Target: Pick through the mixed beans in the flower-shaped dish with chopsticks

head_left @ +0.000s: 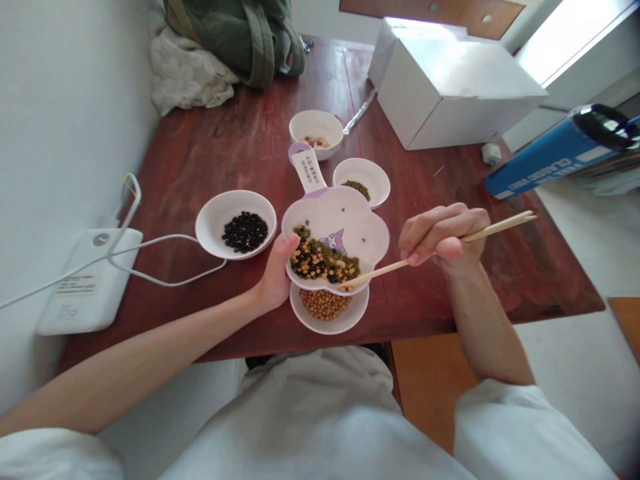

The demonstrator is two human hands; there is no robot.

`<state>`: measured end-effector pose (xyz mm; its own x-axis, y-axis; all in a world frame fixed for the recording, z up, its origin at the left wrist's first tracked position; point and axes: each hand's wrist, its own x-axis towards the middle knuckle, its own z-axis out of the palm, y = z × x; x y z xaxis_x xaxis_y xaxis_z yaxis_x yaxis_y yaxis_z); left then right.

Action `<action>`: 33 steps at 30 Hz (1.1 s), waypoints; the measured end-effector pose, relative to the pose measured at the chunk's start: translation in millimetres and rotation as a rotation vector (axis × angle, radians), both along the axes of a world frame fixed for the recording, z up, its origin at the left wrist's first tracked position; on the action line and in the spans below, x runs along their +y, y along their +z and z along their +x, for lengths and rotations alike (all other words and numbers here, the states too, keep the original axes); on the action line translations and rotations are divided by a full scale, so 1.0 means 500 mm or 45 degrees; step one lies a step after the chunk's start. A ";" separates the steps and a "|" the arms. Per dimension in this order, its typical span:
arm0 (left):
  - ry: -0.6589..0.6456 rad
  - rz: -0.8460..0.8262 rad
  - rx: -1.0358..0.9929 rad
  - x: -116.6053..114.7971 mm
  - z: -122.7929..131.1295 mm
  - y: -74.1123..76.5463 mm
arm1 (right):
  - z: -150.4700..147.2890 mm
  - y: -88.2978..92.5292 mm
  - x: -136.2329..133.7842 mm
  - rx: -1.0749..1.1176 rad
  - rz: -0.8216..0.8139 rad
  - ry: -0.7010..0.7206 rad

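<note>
My left hand (279,272) grips the left rim of a flower-shaped white and lilac bowl (325,208) with a labelled handle. Mixed beans (325,260), black, green and yellow, lie along the bowl's near side, and the bowl tilts toward me. Closed around a pair of wooden chopsticks (390,268), my right hand (445,233) holds their tips at the beans by the near rim. Partly under the flower-shaped bowl stands a white bowl of yellow soybeans (325,305). A white bowl of black beans (245,231) is left of my left hand.
Beyond are a white bowl of green beans (357,189) and a bowl with reddish and pale pieces (316,141). A white box (450,87) and a blue bottle (555,153) stand right. A white power bank (93,280) with cables lies left; a green bag (245,40) sits behind.
</note>
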<state>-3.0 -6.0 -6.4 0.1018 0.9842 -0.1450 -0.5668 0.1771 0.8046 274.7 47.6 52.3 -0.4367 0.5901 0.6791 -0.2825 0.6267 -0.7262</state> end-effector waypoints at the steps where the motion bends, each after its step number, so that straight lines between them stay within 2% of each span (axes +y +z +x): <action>1: -0.001 -0.006 -0.008 0.000 0.000 0.002 | 0.000 0.001 0.000 0.006 0.006 -0.002; 7: -0.045 0.026 -0.009 0.000 -0.001 0.004 | -0.006 0.004 -0.001 0.012 0.030 0.015; 14: -0.019 0.042 0.031 0.000 -0.003 -0.002 | -0.002 -0.001 0.003 -0.061 0.022 -0.005; 19: -0.052 0.069 0.021 0.000 -0.002 -0.001 | -0.005 -0.001 -0.001 0.028 -0.018 0.004; 22: -0.048 0.076 -0.002 0.000 0.000 0.001 | -0.004 -0.001 -0.001 0.068 -0.011 -0.060; 27: -0.039 0.056 -0.031 -0.002 0.001 0.000 | 0.006 0.003 -0.002 -0.010 0.023 -0.235; 33: -0.032 0.037 -0.002 0.001 -0.001 -0.008 | 0.003 0.015 -0.011 -0.153 0.006 -0.178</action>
<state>-3.7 -5.7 -10.5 0.1267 0.9851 -0.1160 -0.5639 0.1677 0.8087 276.4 42.1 59.6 -0.4286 0.6474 0.6302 -0.1040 0.6576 -0.7462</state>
